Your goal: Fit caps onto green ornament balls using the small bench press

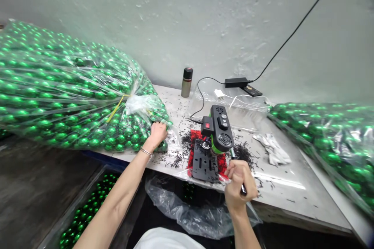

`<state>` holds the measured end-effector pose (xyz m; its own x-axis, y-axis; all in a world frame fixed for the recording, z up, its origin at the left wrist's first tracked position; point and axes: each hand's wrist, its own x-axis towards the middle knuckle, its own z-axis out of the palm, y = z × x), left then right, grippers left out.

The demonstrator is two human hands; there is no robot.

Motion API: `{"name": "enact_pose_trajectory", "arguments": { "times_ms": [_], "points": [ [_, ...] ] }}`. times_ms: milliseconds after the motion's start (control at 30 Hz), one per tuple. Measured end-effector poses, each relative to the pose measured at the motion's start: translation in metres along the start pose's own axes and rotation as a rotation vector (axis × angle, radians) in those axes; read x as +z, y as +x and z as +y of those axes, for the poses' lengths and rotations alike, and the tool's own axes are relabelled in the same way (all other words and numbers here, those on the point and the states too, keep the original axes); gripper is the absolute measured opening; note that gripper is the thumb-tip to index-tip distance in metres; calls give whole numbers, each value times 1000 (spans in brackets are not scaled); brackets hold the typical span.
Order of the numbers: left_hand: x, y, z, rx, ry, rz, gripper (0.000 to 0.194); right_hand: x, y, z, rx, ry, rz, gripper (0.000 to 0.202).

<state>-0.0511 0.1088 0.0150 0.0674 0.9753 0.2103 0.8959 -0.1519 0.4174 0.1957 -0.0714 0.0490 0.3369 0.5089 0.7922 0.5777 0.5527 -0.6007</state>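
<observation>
My left hand (pixel 158 133), with curled fingers, is at the mouth of a big clear plastic bag of shiny green balls (pixel 73 105). What its fingers hold, if anything, is hidden. My right hand (pixel 241 181) is wrapped round the black-ended lever (pixel 243 190) of a small black and green bench machine (pixel 221 128). The machine has a red switch and a slotted black base plate (pixel 201 163). Under that plate lies a red cloth or mat (pixel 194 144), strewn with small black bits (pixel 244 153).
Behind the machine are a flask (pixel 187 82), a clear plastic tray (pixel 204 99) and a black power adapter (pixel 236 82) with cables. White gloves (pixel 273 148) lie to the right, beside another bag of green balls (pixel 336 140). A clear plastic bag (pixel 187 214) hangs below the table's front edge.
</observation>
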Motion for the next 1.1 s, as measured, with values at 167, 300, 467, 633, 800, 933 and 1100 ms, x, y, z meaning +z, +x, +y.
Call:
{"name": "enact_pose_trajectory", "arguments": {
  "times_ms": [167,300,467,633,800,933,1100],
  "points": [
    [-7,-11,3,-16,-106,7,16,-2,-2,4,-35,-3,-24,33],
    [-17,-43,13,-167,-668,57,40,0,-5,5,-26,2,-5,33],
    [-7,-91,42,-445,-1427,-162,55,1,-6,3,-2,14,-1,33],
    [17,-112,69,-577,-1633,-304,46,0,-4,1,-14,-5,-26,33],
    [50,-117,92,-397,-1306,-323,41,0,-4,0,-8,-14,-34,32],
    [68,-123,102,-156,-890,-268,39,-1,-4,-1,-28,-2,-48,30],
    [70,-125,103,204,-525,-148,32,-1,-5,-1,-28,3,-58,28]
  ]
}}
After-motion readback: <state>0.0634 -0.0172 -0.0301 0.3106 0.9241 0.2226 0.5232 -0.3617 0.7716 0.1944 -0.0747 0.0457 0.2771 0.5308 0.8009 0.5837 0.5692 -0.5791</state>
